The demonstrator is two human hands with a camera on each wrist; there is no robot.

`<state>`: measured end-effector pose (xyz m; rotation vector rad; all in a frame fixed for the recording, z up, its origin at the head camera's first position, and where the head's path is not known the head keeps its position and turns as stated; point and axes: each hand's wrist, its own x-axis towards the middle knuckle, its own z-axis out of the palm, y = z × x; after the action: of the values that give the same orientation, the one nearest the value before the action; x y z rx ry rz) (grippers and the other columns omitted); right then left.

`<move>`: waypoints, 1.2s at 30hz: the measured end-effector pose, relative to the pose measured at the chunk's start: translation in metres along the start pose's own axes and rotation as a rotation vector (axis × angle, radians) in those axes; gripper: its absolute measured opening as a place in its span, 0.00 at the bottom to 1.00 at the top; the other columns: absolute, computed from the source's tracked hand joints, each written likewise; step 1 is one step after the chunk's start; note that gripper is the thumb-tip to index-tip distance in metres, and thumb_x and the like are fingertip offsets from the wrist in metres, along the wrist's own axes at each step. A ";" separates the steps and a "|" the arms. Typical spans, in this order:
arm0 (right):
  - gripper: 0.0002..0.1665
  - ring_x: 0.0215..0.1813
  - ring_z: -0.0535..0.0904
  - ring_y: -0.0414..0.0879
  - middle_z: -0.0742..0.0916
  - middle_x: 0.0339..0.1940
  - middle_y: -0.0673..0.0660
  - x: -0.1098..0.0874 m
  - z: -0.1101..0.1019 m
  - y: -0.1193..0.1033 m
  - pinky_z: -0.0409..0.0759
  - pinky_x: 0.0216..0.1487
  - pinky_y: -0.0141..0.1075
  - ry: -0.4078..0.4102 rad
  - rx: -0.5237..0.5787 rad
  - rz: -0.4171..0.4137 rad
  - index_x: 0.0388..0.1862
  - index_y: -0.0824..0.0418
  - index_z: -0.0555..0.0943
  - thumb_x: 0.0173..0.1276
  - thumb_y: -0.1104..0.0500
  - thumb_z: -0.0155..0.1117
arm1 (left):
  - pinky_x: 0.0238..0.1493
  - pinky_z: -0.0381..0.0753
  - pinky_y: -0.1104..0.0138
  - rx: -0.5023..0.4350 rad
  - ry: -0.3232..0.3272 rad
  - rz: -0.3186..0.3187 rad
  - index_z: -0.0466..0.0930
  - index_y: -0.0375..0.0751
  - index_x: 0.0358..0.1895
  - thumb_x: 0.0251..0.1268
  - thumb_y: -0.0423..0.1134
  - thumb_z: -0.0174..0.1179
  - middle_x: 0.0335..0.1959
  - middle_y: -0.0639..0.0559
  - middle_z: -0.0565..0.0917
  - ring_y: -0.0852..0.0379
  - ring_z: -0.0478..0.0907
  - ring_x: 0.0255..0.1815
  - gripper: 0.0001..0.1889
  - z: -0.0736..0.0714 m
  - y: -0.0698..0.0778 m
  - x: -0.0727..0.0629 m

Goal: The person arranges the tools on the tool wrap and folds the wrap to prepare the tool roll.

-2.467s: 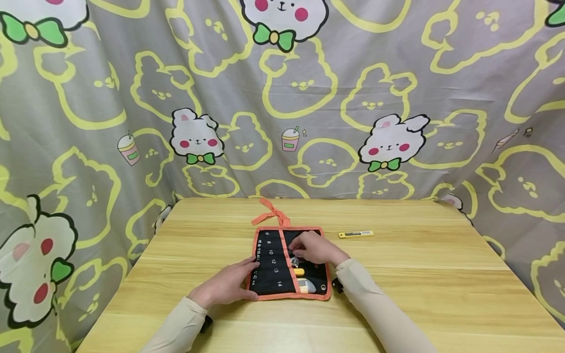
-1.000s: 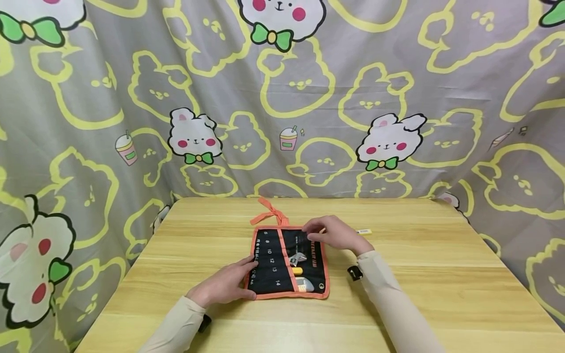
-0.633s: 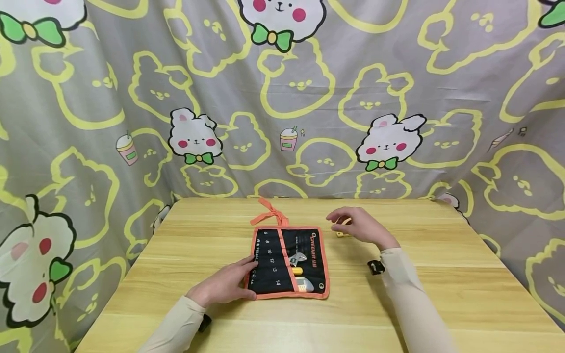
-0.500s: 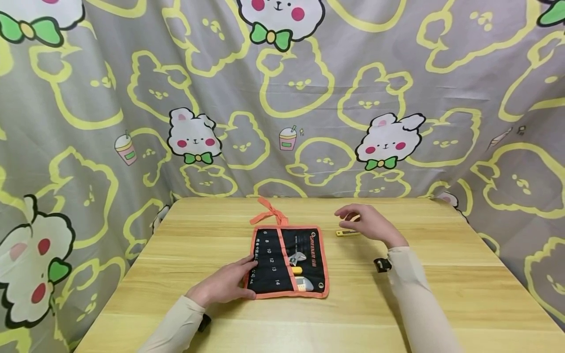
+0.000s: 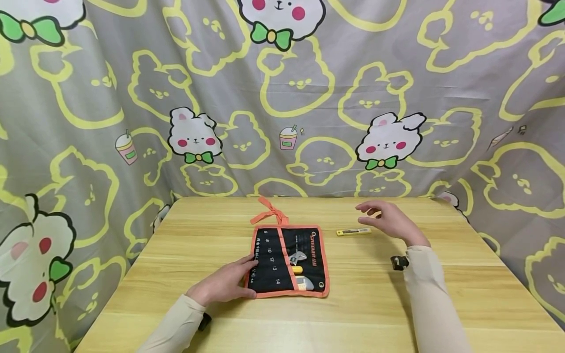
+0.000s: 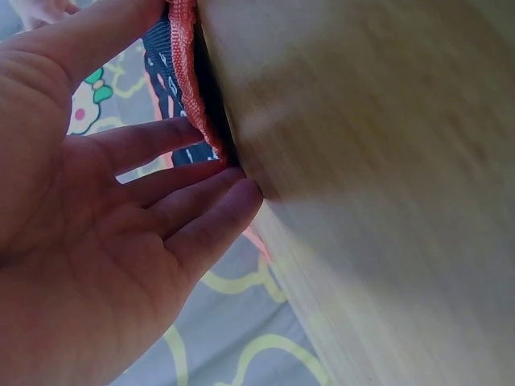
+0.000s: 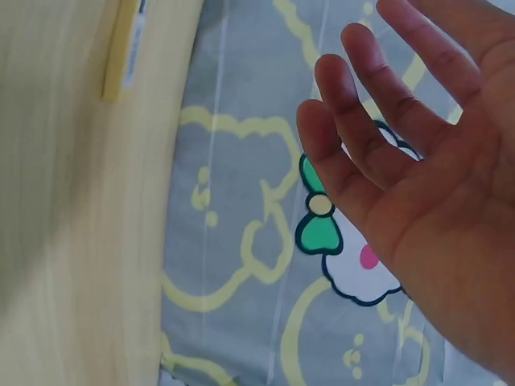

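A black tool pouch point(image 5: 267, 274) with orange trim lies unrolled on the table. My left hand point(image 5: 225, 283) rests at its left edge, fingers fairly straight and touching the trim point(image 6: 189, 88) in the left wrist view. From the pouch's pockets stick out an adjustable wrench point(image 5: 298, 258), a yellow handle point(image 5: 297, 269) and a grey rounded tool end point(image 5: 304, 283). My right hand point(image 5: 388, 220) hovers above the table, fingers loosely bent and holding nothing. Beside it lies a slim yellow case point(image 5: 353, 232) with a printed label, its end also showing in the right wrist view.
Orange tie straps point(image 5: 273, 212) trail from the pouch's far edge. A patterned grey curtain point(image 5: 318, 171) hangs behind the wooden table point(image 5: 371, 304) and along both sides.
My right hand has left the pouch, where its fingers were at the pockets, and moved right past the yellow case, uncovering the wrench and printed lettering. The left hand has stayed put.
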<state>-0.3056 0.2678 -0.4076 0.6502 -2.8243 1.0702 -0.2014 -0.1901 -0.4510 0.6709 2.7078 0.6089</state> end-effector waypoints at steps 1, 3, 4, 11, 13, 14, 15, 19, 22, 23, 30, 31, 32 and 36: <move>0.23 0.57 0.80 0.60 0.86 0.60 0.63 0.000 0.000 0.001 0.80 0.58 0.53 0.000 -0.006 -0.003 0.62 0.61 0.83 0.73 0.51 0.69 | 0.73 0.69 0.44 0.000 0.000 -0.001 0.68 0.31 0.74 0.60 0.52 0.74 0.79 0.34 0.62 0.35 0.66 0.76 0.44 0.000 0.000 0.000; 0.23 0.57 0.80 0.61 0.85 0.60 0.64 0.000 -0.001 0.005 0.79 0.59 0.54 0.002 -0.015 -0.001 0.62 0.61 0.83 0.72 0.53 0.69 | 0.73 0.69 0.44 0.001 0.000 -0.002 0.68 0.31 0.74 0.60 0.52 0.74 0.79 0.34 0.62 0.35 0.66 0.76 0.44 0.000 0.000 0.000; 0.24 0.57 0.80 0.61 0.85 0.60 0.65 0.000 -0.001 0.007 0.79 0.59 0.55 0.001 -0.023 -0.004 0.62 0.62 0.83 0.72 0.53 0.70 | 0.73 0.69 0.44 0.000 0.000 -0.002 0.68 0.31 0.74 0.60 0.52 0.74 0.79 0.34 0.62 0.35 0.66 0.76 0.44 0.000 0.000 0.000; 0.23 0.57 0.81 0.63 0.86 0.59 0.67 0.000 0.002 0.021 0.79 0.60 0.58 -0.004 -0.052 0.003 0.62 0.64 0.82 0.71 0.58 0.71 | 0.73 0.69 0.44 -0.009 0.002 0.000 0.68 0.32 0.74 0.60 0.52 0.74 0.79 0.34 0.61 0.35 0.65 0.76 0.44 -0.001 0.000 0.000; 0.23 0.57 0.80 0.64 0.86 0.59 0.66 0.001 0.004 0.025 0.78 0.61 0.59 -0.013 -0.049 0.006 0.62 0.65 0.82 0.70 0.59 0.71 | 0.73 0.69 0.44 -0.008 0.003 0.001 0.68 0.32 0.74 0.60 0.52 0.74 0.79 0.34 0.61 0.35 0.65 0.76 0.44 -0.001 0.000 0.000; 0.23 0.57 0.80 0.65 0.85 0.60 0.66 0.001 0.006 0.027 0.78 0.61 0.60 -0.020 -0.046 0.005 0.62 0.65 0.82 0.70 0.60 0.70 | 0.73 0.69 0.44 -0.008 0.003 0.000 0.68 0.32 0.74 0.60 0.52 0.74 0.79 0.34 0.62 0.35 0.65 0.76 0.44 -0.001 0.000 0.000; 0.23 0.57 0.80 0.65 0.85 0.60 0.66 0.002 0.007 0.029 0.78 0.61 0.60 -0.026 -0.045 0.000 0.62 0.65 0.82 0.70 0.60 0.70 | 0.73 0.69 0.44 -0.007 0.003 0.000 0.68 0.32 0.74 0.60 0.52 0.74 0.79 0.34 0.61 0.36 0.65 0.76 0.44 -0.001 0.000 0.000; 0.23 0.56 0.81 0.66 0.86 0.59 0.66 0.002 0.012 0.036 0.78 0.60 0.61 -0.043 -0.061 -0.021 0.61 0.68 0.82 0.69 0.61 0.71 | 0.73 0.69 0.44 -0.007 0.000 0.000 0.68 0.32 0.74 0.60 0.52 0.74 0.79 0.34 0.61 0.36 0.66 0.76 0.44 -0.001 -0.001 0.000; 0.22 0.54 0.81 0.64 0.86 0.58 0.66 0.002 0.015 0.039 0.79 0.58 0.59 -0.053 -0.088 -0.029 0.60 0.68 0.83 0.69 0.62 0.70 | 0.73 0.69 0.45 -0.009 -0.002 0.002 0.68 0.32 0.74 0.60 0.53 0.74 0.79 0.34 0.61 0.36 0.66 0.76 0.44 -0.001 -0.001 0.000; 0.21 0.53 0.81 0.63 0.87 0.57 0.66 0.003 0.017 0.039 0.79 0.58 0.58 -0.055 -0.098 -0.031 0.59 0.69 0.83 0.69 0.62 0.70 | 0.73 0.69 0.45 -0.011 -0.002 0.002 0.68 0.32 0.74 0.60 0.53 0.74 0.79 0.34 0.61 0.36 0.65 0.76 0.44 -0.001 -0.001 0.000; 0.19 0.50 0.81 0.60 0.87 0.54 0.66 0.008 0.025 0.039 0.80 0.53 0.54 -0.076 -0.137 -0.022 0.56 0.70 0.84 0.68 0.64 0.70 | 0.73 0.69 0.45 -0.007 -0.001 0.005 0.67 0.32 0.75 0.61 0.53 0.73 0.79 0.35 0.61 0.36 0.65 0.76 0.44 -0.001 -0.002 -0.001; 0.19 0.49 0.81 0.59 0.87 0.53 0.66 0.008 0.026 0.039 0.81 0.53 0.54 -0.081 -0.136 -0.014 0.56 0.70 0.84 0.67 0.65 0.70 | 0.73 0.69 0.45 -0.005 -0.001 0.006 0.67 0.32 0.75 0.61 0.53 0.73 0.79 0.35 0.61 0.36 0.65 0.76 0.44 -0.001 -0.002 -0.001; 0.19 0.49 0.81 0.58 0.87 0.53 0.66 0.009 0.027 0.039 0.81 0.52 0.53 -0.089 -0.136 -0.004 0.56 0.70 0.84 0.67 0.65 0.70 | 0.73 0.70 0.45 -0.002 -0.002 0.007 0.67 0.32 0.75 0.61 0.53 0.73 0.79 0.34 0.61 0.36 0.65 0.76 0.44 -0.001 -0.002 -0.001; 0.20 0.46 0.81 0.53 0.87 0.49 0.65 0.011 0.032 0.042 0.81 0.47 0.45 -0.123 -0.122 0.040 0.57 0.70 0.84 0.66 0.66 0.71 | 0.73 0.70 0.45 -0.001 -0.004 0.007 0.68 0.32 0.75 0.61 0.53 0.73 0.79 0.34 0.61 0.36 0.66 0.76 0.44 -0.001 -0.001 -0.001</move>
<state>-0.3296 0.2714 -0.4558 0.6730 -2.9907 0.8838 -0.2017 -0.1918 -0.4506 0.6806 2.7023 0.6096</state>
